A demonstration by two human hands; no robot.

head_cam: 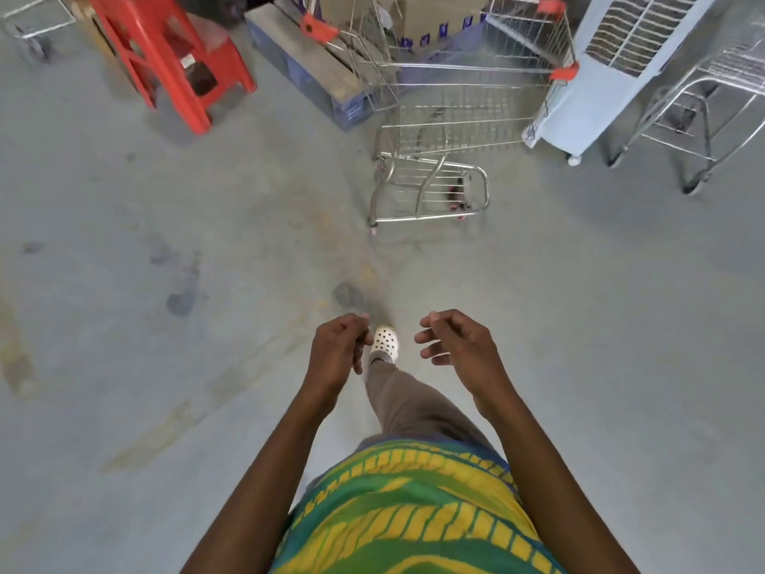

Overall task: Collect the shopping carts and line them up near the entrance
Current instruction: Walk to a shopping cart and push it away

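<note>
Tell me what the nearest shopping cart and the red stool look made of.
The shopping cart: bare metal wire and tubing, likely steel, shiny silvery finish; its orange corner bumpers look plastic. The red stool: probably moulded plastic, judging by its uniform colour and slight gloss.

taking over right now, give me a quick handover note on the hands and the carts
Both free: left-hand grip and right-hand grip loosely curled, holding nothing.
Nearest cart stands ahead, untouched, between a pallet and an air cooler. Second cart right of the cooler; third cart far left, past the red stool.
Done: no lined-up row in view.
Left: take the nearest cart, then collect the others.
</note>
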